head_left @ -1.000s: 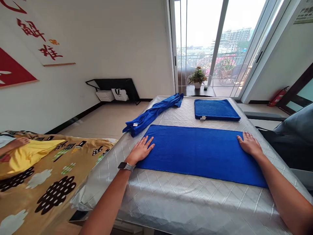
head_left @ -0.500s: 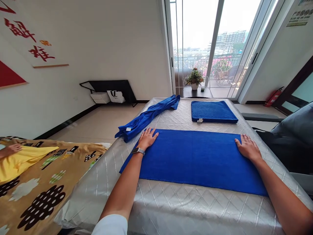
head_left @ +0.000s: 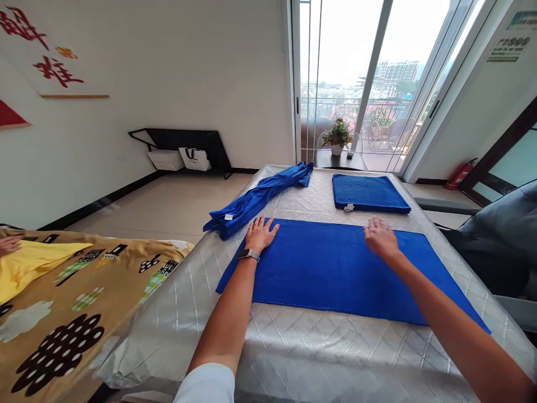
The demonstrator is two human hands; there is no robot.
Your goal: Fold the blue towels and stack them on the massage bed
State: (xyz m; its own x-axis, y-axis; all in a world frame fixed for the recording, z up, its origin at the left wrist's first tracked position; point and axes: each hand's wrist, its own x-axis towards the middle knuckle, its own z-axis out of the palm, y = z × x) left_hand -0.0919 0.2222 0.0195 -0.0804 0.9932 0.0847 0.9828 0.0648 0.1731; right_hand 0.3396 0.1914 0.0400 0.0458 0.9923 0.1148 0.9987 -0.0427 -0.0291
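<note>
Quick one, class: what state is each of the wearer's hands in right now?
Left hand: open, palm down on the blue towel, holding nothing.
Right hand: open at the towel's far edge; whether it touches cannot be told.

A flat blue towel [head_left: 314, 268] is lying on a silver quilted mattress [head_left: 201, 296]. The person's left hand [head_left: 259, 238] is resting on the towel's left end; the right hand [head_left: 381, 238] is hovering over or touching its far right part. Beyond the towel, a bunched blue cloth [head_left: 262, 196] is lying leftward and a folded blue cloth [head_left: 369, 193] rightward. Well left of the towel, a co-worker's hand [head_left: 9, 244] is touching a yellow cloth [head_left: 37, 260].
</note>
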